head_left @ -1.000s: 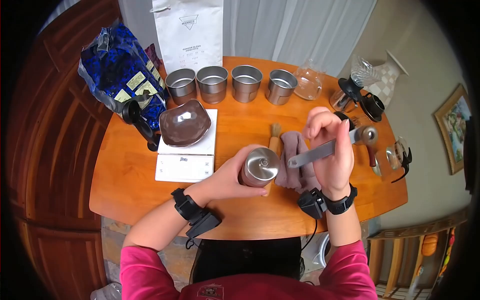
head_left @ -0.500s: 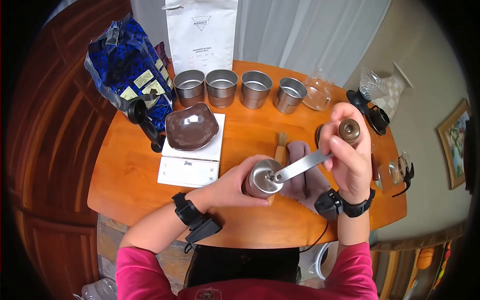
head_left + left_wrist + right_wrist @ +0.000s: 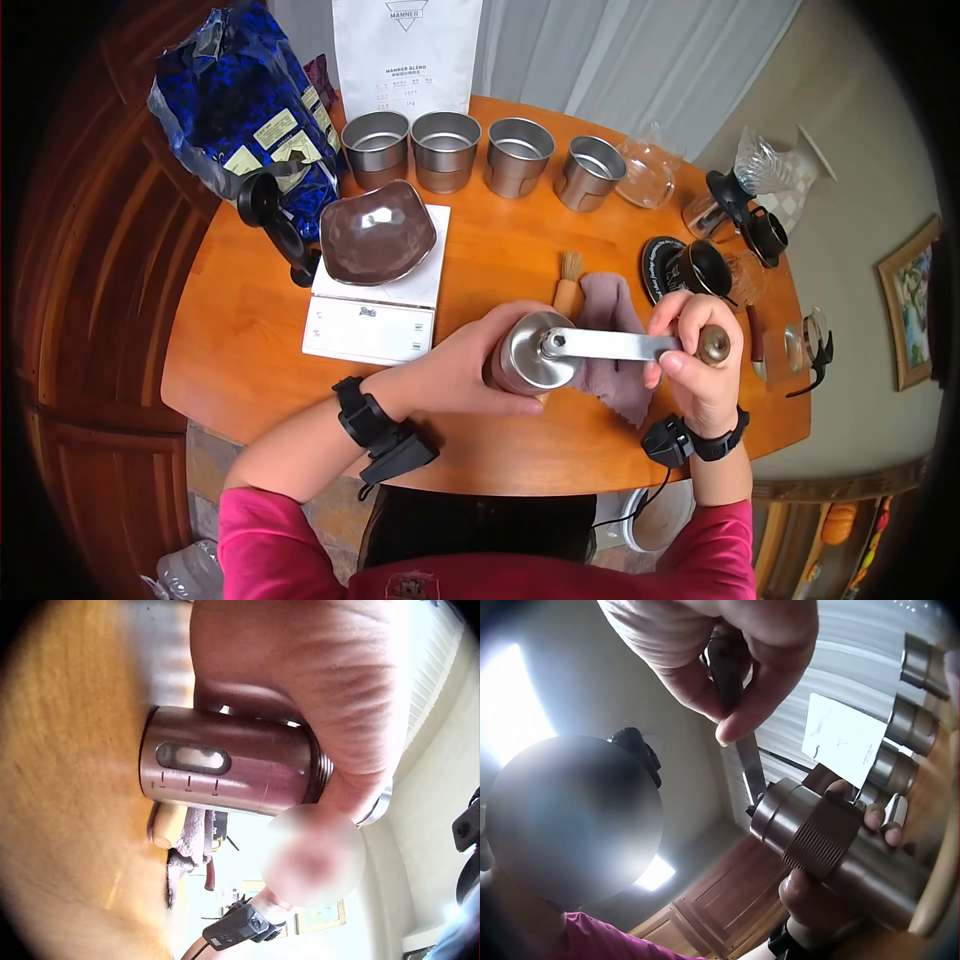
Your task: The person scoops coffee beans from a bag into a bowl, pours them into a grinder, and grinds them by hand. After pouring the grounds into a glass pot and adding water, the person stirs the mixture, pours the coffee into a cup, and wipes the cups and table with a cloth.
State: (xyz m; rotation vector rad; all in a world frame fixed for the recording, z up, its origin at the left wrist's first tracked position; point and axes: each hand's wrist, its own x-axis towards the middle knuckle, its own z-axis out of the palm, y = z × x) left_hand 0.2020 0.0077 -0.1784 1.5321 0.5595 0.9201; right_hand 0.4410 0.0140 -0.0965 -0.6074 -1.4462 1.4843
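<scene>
A metal hand coffee grinder [image 3: 533, 372] stands upright on the table. My left hand [image 3: 455, 365] grips its body, the fingers wrapped round the far side. In the left wrist view the grinder [image 3: 232, 761] shows a small oval window and a numbered scale. My right hand [image 3: 712, 395] pinches the flat metal crank [image 3: 610, 344] near its wooden knob [image 3: 714, 345]. The crank's other end sits over the shaft at the middle of the grinder's lid. In the right wrist view, thumb and fingers hold the crank [image 3: 751, 769] from both sides.
A brown dish [image 3: 378, 235] rests on a white scale [image 3: 370, 330] to the left. Several metal cups [image 3: 445, 155] line the back, before a white bag [image 3: 405, 50]. Close beyond the grinder lie a brush [image 3: 567, 285] and a towel [image 3: 605, 295]. A black cup [image 3: 705, 268] stands right.
The crank was apart from the grinder; my right hand has brought its end onto the lid's shaft and swung the knob down to the right. My left hand keeps its grip.
</scene>
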